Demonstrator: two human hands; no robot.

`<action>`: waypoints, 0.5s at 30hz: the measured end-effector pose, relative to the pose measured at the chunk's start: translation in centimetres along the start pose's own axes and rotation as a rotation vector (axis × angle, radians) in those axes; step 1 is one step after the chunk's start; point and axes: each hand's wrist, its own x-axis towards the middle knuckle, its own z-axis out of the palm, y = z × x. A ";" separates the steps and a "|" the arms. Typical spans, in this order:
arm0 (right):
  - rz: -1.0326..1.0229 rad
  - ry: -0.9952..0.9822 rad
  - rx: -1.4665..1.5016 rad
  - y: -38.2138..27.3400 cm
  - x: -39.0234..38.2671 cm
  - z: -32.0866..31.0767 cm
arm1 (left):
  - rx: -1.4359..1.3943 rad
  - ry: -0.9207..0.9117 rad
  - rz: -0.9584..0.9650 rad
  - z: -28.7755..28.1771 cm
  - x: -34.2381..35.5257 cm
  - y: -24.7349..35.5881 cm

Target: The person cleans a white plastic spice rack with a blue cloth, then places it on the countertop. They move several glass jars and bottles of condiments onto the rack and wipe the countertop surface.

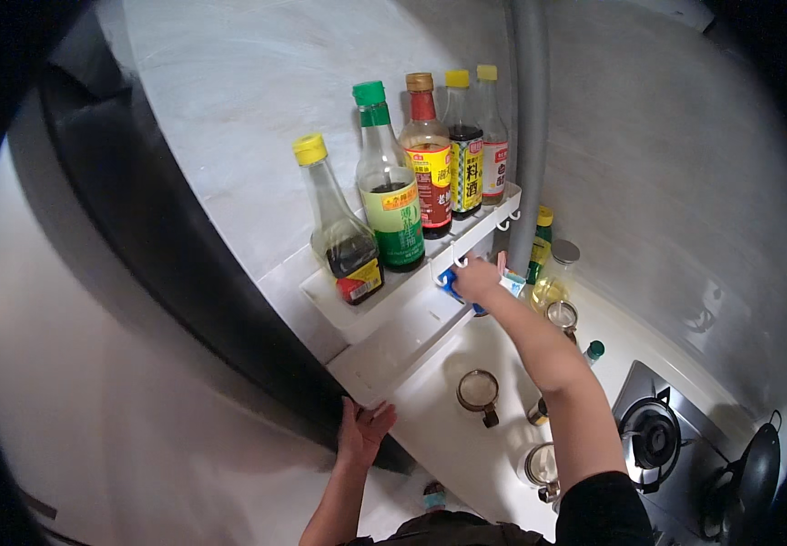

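Under your right hand [477,278] sits a blue cloth [452,287]; above it, yellow-, green- and orange-capped bottles [391,182] on a white shelf [348,314].

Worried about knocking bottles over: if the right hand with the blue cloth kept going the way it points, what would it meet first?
Likely the white shelf's front edge, which the right hand and blue cloth already press; the bottles stand above it. Depth is unclear.

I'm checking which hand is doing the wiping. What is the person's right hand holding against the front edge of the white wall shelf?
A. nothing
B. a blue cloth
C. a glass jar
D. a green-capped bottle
B: the right hand presses a blue cloth to the white wall shelf, below the sauce bottles.
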 end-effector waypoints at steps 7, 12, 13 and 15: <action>-0.066 -0.136 -0.073 -1.8 2.4 1.8 | -0.174 0.098 0.080 1.8 2.7 -0.3; 0.058 -0.177 -0.088 -0.7 2.5 3.3 | -0.300 0.116 0.017 0.8 3.3 -0.6; 0.121 -0.178 -0.111 -0.1 3.0 3.5 | -0.350 0.135 -0.018 0.9 3.6 -0.7; 0.149 -0.195 -0.143 1.6 4.6 4.5 | -0.290 0.144 0.039 1.9 3.6 -1.0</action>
